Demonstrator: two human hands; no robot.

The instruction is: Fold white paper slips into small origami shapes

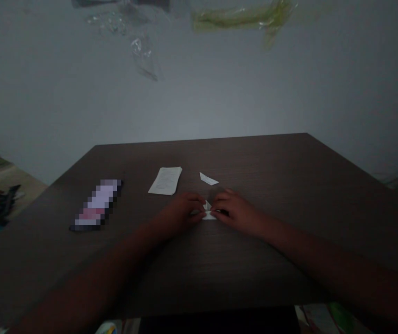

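Left grip (180, 214) and right grip (236, 212) pinch folded paper (208, 215) between them.

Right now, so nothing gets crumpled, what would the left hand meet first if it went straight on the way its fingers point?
The small folded white paper between the hands: the left hand looks to be touching it already, though depth is hard to judge here. Just beyond lies the right hand.

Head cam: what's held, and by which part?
A small folded white paper piece, held at its two sides by the left hand and right hand; pinched or only pressed on the table cannot be told.
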